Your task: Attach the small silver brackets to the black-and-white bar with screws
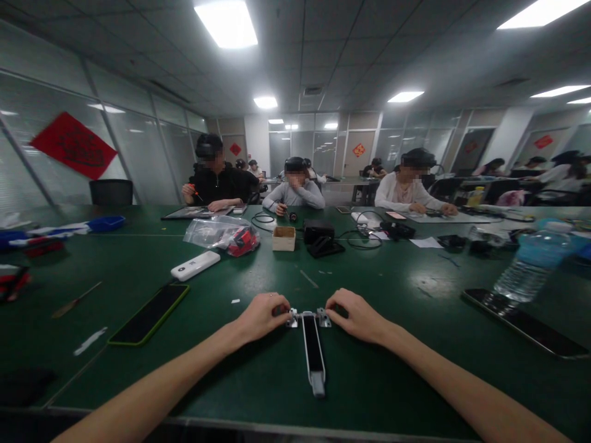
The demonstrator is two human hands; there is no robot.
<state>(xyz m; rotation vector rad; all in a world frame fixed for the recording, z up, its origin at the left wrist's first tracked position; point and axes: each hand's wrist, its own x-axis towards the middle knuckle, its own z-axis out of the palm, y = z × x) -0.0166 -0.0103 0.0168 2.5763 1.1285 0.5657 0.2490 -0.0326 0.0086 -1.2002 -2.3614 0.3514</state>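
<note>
Between both hands — metal device

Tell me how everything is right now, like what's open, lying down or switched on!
Left hand: fingers curled at a metal bracket; grip unclear
Right hand: fingers curled at the other bracket; grip unclear
Long black-and-silver part: lying between the hands
Green-edged phone: lying flat, screen dark
Right-side phone: lying flat, screen dark
Bottle: standing
Small box: open on top
Plastic bag: crumpled
Ceiling lights: on
</note>
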